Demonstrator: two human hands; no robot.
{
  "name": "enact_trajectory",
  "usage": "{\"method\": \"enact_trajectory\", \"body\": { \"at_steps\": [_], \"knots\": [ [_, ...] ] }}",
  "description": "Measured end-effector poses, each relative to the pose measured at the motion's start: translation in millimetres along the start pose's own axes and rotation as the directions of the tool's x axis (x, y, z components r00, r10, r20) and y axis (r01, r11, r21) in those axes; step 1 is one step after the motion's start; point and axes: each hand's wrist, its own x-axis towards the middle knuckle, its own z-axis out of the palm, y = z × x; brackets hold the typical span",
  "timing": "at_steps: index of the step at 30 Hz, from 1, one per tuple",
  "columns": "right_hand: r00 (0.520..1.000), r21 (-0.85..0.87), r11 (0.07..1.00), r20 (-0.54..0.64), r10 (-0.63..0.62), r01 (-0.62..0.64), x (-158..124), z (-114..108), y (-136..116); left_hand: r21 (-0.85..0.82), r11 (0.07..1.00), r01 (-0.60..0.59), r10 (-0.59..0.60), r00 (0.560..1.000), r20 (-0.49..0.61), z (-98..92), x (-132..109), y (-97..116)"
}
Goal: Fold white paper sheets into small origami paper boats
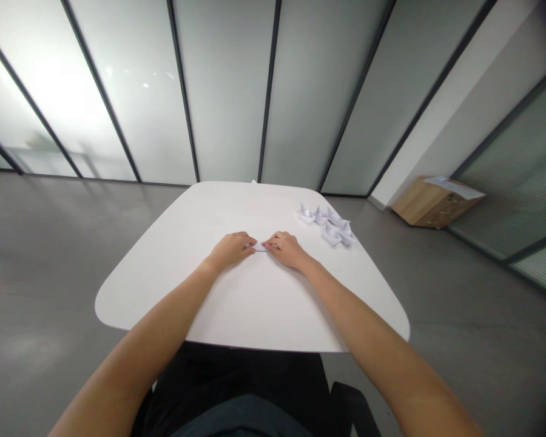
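Note:
A small piece of folded white paper (259, 246) lies on the white table (200, 303) in front of me. My left hand (231, 249) presses on its left end with the fingers curled and pinched. My right hand (286, 248) does the same on its right end. The fingertips of both hands nearly meet over the paper, and most of the paper is hidden beneath them. Several finished folded paper boats (330, 224) sit in a cluster at the right back of the table, apart from my hands.
The table has rounded corners and stands on a grey floor. Frosted glass wall panels with dark frames run behind it. A low wooden cabinet (430, 203) with a sheet on top stands at the right by the wall. A dark chair arm (352, 406) shows below.

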Motion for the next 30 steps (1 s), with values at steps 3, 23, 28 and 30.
{"method": "enact_trajectory", "body": {
  "at_steps": [3, 23, 28, 30],
  "knots": [
    [0.999, 0.001, 0.999, 0.017, 0.044, -0.044, 1.9, -1.5, -8.2, 0.008, 1.0, 0.004, -0.004, 1.0, 0.002, -0.8, 0.5, -0.5],
    [0.975, 0.446, 0.893, -0.216, 0.047, 0.055, 2.2, 8.8, -20.5, -0.403, 0.866, 0.296, -0.309, 0.95, 0.034, 2.6, 4.0, 7.3],
    [0.99, 0.467, 0.883, -0.139, 0.014, 0.053, 0.0, 4.1, -25.7, -0.558, 0.719, 0.415, -0.393, 0.904, 0.167, 9.7, 6.6, 1.6],
    [0.993, 0.462, 0.886, -0.116, 0.014, 0.041, -1.0, 0.8, -28.8, -0.578, 0.704, 0.412, -0.391, 0.905, 0.168, 11.0, 6.8, 0.9]
  ]
}}
